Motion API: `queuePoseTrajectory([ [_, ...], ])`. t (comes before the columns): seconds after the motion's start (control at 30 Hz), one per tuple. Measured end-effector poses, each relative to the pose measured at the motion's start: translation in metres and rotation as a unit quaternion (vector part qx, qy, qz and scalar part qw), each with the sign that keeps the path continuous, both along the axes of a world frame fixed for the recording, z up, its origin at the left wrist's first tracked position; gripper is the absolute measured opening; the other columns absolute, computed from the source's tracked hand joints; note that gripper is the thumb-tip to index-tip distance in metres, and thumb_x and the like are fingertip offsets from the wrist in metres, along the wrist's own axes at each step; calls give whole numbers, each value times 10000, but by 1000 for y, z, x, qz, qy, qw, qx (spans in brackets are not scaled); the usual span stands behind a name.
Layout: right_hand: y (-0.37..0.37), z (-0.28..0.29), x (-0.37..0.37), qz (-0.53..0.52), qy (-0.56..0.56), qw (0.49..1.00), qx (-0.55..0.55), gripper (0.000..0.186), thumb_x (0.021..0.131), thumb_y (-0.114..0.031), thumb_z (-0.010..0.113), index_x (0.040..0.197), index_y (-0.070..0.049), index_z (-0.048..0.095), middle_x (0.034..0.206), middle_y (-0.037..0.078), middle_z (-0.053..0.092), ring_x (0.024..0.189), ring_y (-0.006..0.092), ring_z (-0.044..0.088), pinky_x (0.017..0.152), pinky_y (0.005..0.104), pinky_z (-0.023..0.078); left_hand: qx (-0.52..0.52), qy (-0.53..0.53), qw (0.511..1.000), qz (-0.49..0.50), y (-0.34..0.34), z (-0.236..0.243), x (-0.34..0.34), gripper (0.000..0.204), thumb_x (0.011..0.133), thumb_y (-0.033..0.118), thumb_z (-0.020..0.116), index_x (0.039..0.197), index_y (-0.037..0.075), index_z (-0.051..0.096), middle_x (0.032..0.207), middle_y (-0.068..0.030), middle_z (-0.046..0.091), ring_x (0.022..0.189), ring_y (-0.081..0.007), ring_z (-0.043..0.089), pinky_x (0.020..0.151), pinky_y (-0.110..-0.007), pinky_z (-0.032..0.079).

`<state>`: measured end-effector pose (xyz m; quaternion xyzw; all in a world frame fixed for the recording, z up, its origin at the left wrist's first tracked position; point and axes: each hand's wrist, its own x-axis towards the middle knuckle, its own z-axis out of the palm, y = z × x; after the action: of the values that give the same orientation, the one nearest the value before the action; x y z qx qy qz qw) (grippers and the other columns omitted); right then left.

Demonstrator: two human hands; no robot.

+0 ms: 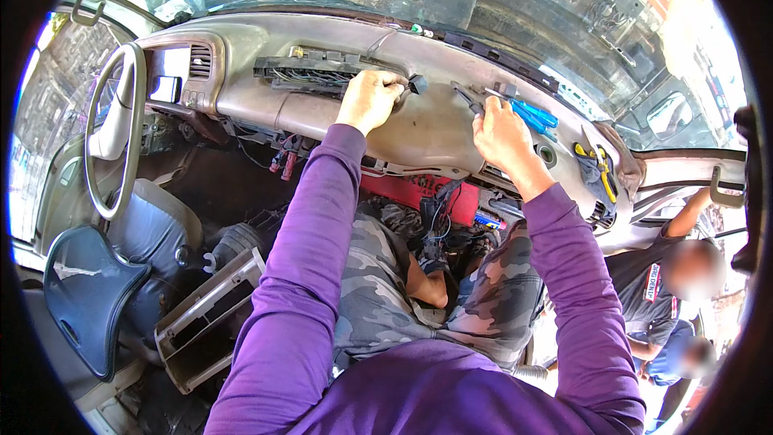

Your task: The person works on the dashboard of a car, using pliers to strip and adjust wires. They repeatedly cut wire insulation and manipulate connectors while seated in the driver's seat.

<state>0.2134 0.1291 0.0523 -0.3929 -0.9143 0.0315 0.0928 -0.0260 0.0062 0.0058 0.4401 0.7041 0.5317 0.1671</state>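
Observation:
My left hand point(370, 100) is closed at the right end of a long black housing full of wires point(310, 76) on the dashboard top. A small black plastic piece point(417, 84) sticks out past its fingertips and seems to be pinched there. My right hand point(504, 138) rests on the dashboard to the right, its fingers curled over a dark, slim-jawed tool point(468, 98) that looks like pliers. Its grip is partly hidden under the fingers. Just beyond that hand lie blue-handled tools point(535, 116), probably screwdrivers.
The beige dashboard point(439, 129) spans the front, below the windscreen. Yellow-and-black pliers point(605, 173) lie at its right end. A steering wheel point(90, 137) stands at left, near a loose trim frame point(211, 321). Wires point(439, 213) hang below the dash. Another person point(644, 282) is outside at right.

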Motion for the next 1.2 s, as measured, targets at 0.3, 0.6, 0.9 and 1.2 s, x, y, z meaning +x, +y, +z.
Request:
queuePoseTrajectory([
  [0.3, -29, 12, 0, 131, 47, 989, 57, 292, 934, -252, 754, 1050, 8, 688, 1201, 213, 557, 1185, 416, 586, 992, 534, 493, 37, -129, 991, -13, 0, 10, -1, 73, 926, 27, 718, 937, -43, 733, 786, -80, 727, 702, -129, 674, 659, -287, 542],
  [0.6, -36, -10, -9, 129, 1, 978, 163, 344, 947, -295, 725, 1136, -8, 709, 1338, 216, 538, 1278, 425, 532, 1008, 682, 437, 22, -29, 999, -3, 2, 3, -4, 54, 884, 4, 730, 876, -48, 744, 765, -62, 735, 687, -116, 653, 665, -282, 534],
  [0.9, -41, -9, -18, 132, -11, 978, 159, 325, 945, -284, 724, 1105, -2, 708, 1311, 225, 548, 1238, 433, 558, 989, 676, 455, 3, -26, 1000, -12, 3, 1, -11, 85, 865, -4, 721, 923, -62, 745, 795, -90, 754, 721, -140, 699, 697, -290, 567],
  [1.2, -32, 1, -19, 164, -41, 971, 171, 303, 957, -270, 705, 1094, 0, 692, 1217, 224, 588, 1107, 412, 640, 878, 591, 551, 45, -71, 996, -7, 1, 1, -8, 184, 853, -39, 703, 1029, -83, 676, 827, -145, 764, 778, -180, 739, 718, -306, 585],
])
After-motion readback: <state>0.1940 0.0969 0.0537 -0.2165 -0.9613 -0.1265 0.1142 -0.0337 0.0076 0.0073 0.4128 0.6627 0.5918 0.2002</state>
